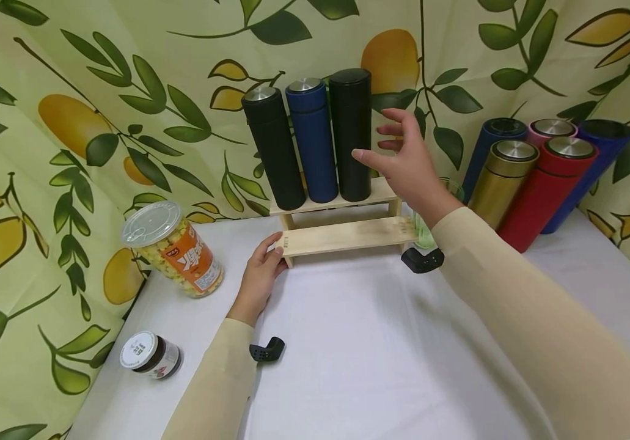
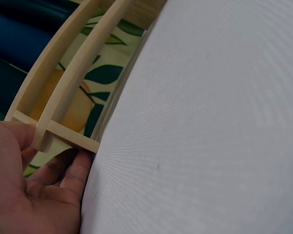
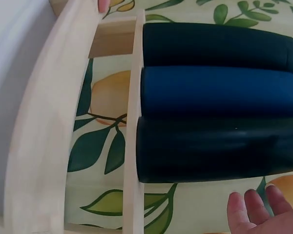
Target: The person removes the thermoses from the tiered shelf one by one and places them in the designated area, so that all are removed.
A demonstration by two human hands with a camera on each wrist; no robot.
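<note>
A two-tier wooden rack [image 1: 347, 237] stands on the table against the curtain. Its left end is pinched by my left hand [image 1: 260, 275], thumb on the lower board and fingers below, as the left wrist view also shows. Three thermos flasks stand on the upper tier: a black flask with a steel lid [image 1: 274, 153], a blue flask [image 1: 313, 143] and an all-black flask [image 1: 352, 137]. My right hand [image 1: 405, 156] is beside the all-black flask, fingers spread and bent, holding nothing; its thumb overlaps that flask in the head view. The lower board bears nothing.
To the right stand several more flasks, including a gold flask [image 1: 501, 183] and a red flask [image 1: 548, 192]. A green-tinted glass [image 1: 423, 235] is partly hidden behind my right wrist. At left are a snack tub [image 1: 174, 250] and a small jar [image 1: 152, 354].
</note>
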